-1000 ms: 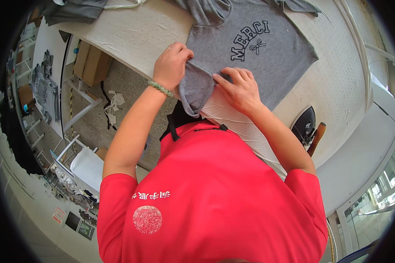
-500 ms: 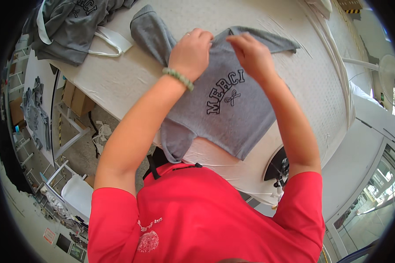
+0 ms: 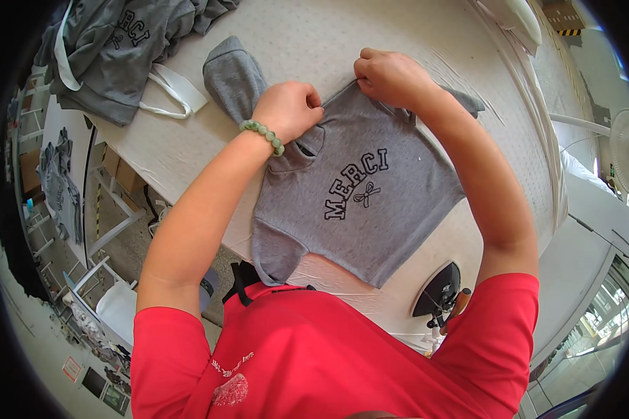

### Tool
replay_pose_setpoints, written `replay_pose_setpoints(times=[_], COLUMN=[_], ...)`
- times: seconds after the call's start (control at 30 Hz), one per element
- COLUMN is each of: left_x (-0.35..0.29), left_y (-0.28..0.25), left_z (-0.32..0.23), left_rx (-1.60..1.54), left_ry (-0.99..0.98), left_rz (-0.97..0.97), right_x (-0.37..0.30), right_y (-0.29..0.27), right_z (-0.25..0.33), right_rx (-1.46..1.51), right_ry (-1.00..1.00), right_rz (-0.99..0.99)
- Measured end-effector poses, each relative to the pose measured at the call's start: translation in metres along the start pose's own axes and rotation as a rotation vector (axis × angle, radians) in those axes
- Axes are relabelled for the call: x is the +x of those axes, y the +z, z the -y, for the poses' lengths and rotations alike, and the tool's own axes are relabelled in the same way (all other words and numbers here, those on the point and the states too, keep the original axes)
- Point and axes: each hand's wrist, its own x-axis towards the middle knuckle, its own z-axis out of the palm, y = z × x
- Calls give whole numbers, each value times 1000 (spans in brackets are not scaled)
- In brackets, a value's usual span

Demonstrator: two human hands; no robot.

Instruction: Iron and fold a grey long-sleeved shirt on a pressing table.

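A grey sweatshirt [image 3: 412,202] with dark outlined lettering and a small bow on its front lies spread on the pale cloth-covered table. My left hand [image 3: 290,108], a green bead bracelet [image 3: 262,136] at its wrist, is closed on the fabric by the neckline. Farther right, my right hand [image 3: 391,75] pinches the sweatshirt's far edge, and the cloth is drawn taut between the two hands. One sleeve [image 3: 234,77] lies beyond my left hand; the other shows partly behind my right forearm. Some of the neckline is hidden under my left hand.
A heap of grey sweatshirts [image 3: 119,63] with a white strap [image 3: 168,98] lies at the far left of the table. An iron [image 3: 437,290] stands near my right elbow. A white fan [image 3: 623,143] is off to the right. Cardboard boxes [image 3: 122,167] sit below the table's left edge.
My hands have moved apart, the left toward the left and slightly nearer. The sweatshirt's far edge is stretched between them, and its body has shifted toward me.
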Motion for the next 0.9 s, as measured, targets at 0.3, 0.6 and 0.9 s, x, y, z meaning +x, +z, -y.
replay_pose_setpoints(times=[0.3,0.6,0.9], left_x=[-4,19,30], left_y=[16,4,-13], left_z=[0,-2,-17], left_rx=[506,923,1046], left_ry=[250,925,844], left_rz=[-202,-50,126], right_x=[0,-20,-165], right_y=[5,15,23], right_z=[-7,-12,-148], right_rx=[124,224,-505], right_ry=[72,174,668], right_rz=[-87,-182,-367])
